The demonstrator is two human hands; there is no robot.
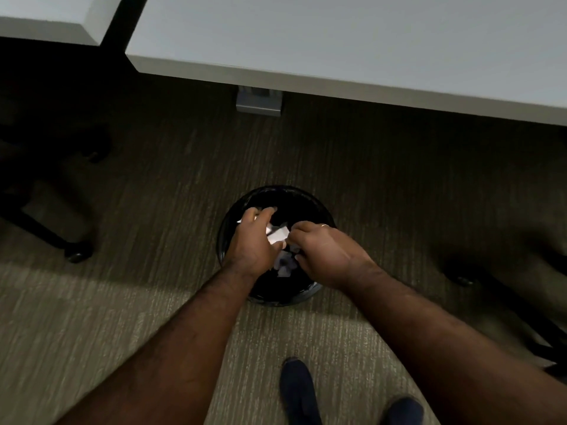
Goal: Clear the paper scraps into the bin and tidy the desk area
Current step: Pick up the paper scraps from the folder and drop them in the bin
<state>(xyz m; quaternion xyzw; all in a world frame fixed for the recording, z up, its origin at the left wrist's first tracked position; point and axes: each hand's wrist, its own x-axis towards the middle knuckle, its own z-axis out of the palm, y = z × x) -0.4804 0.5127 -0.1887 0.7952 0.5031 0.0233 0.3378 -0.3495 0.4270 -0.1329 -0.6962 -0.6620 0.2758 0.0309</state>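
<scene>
Head cam looks down on a round black bin w/ dark liner (302, 200) standing on grey-green striped carpet (153, 210), just in front of a pale grey desk top (337, 41). Both hands are over the bin mouth: left hand (253, 240) and right hand (325, 250) each pinch the same white paper scrap (277, 234) btwn them, fingers closed on it, w/ more crumpled white scraps (285, 265) lying inside the bin below. No readable writing or labels; a gold ring (324, 225) sits on a right finger, dark blue shoes (297, 391) at bottom.
</scene>
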